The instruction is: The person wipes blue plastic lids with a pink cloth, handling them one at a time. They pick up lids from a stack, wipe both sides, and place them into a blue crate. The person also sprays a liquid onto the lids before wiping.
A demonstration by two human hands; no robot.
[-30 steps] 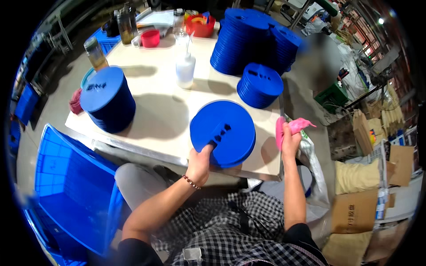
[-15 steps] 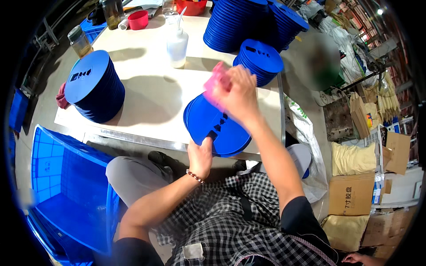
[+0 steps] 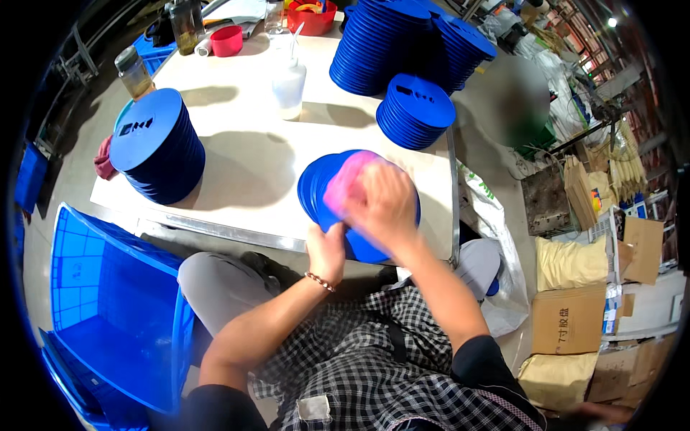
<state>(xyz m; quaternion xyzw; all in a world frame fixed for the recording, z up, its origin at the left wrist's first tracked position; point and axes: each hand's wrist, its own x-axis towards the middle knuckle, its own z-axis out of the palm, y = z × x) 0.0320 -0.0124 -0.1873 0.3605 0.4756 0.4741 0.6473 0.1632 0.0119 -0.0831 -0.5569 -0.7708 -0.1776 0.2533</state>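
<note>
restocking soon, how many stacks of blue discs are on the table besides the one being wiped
3, maybe more hidden: a tall stack at the table's left edge, a big leaning pile at the far right, and a short stack just in front of it.

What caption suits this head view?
Left hand steadies a blue disc while the right hand presses a pink cloth on it.

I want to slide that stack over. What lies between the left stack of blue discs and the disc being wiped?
In the head view, only bare white table lies between the left stack and the held disc.
</note>
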